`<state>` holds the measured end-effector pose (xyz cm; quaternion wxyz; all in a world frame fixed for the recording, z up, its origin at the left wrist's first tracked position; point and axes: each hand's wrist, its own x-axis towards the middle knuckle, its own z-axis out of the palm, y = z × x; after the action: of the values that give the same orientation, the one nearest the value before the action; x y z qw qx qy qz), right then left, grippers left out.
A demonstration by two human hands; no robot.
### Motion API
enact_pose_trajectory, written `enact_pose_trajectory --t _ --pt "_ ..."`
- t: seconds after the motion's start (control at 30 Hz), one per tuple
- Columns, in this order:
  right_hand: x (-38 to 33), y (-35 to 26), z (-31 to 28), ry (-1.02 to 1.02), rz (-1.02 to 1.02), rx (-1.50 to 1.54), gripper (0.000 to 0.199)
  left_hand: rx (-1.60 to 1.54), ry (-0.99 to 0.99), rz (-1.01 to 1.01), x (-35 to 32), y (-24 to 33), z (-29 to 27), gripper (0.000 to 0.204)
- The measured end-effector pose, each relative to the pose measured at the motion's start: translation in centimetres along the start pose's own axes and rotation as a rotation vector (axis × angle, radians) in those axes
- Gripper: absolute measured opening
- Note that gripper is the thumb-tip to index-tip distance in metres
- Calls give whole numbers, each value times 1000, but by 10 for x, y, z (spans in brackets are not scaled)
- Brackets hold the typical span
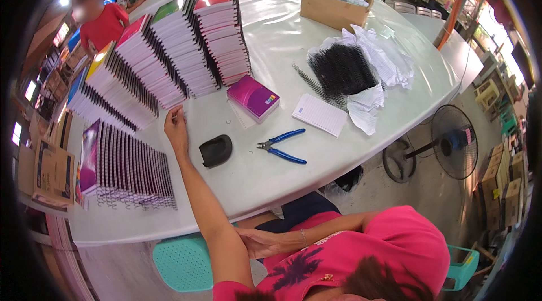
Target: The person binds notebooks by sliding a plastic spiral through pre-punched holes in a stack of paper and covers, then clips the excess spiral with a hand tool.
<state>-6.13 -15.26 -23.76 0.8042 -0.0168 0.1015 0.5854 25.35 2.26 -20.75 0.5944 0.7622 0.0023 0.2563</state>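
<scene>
One hand, the left (176, 127), reaches open-fingered to the foot of the leaning notebook stacks (148, 64) on the white table (293, 41), which look heavy yet slippery and best gripped by the spiral spines, while the right hand (261, 242) rests open at the lap.

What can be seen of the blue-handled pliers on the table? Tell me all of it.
The pliers lie flat on the white table, their two blue handles spread apart and pointing right, the short grey metal jaws pointing left. Nothing touches them. A black curved object lies to their left, and a white ruled pad lies beyond them. Neither of the hands is on them.
</scene>
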Motion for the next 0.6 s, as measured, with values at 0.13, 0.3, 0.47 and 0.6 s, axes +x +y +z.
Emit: enact_pose_trajectory --t 0.13,0.3,0.47,0.6 --pt "-43 -34 20 -12 51 -570 40 94 12 55 -7 -3 0 20" --pt "-90 -168 101 296 -593 -1389 16 156 29 69 -13 -6 -13 19" --pt "-102 -300 96 1034 -1318 -2136 33 88 -37 -55 -17 18 -10 24" --pt "-100 -340 89 988 -986 -1766 47 300 -270 -190 -67 84 0 59"
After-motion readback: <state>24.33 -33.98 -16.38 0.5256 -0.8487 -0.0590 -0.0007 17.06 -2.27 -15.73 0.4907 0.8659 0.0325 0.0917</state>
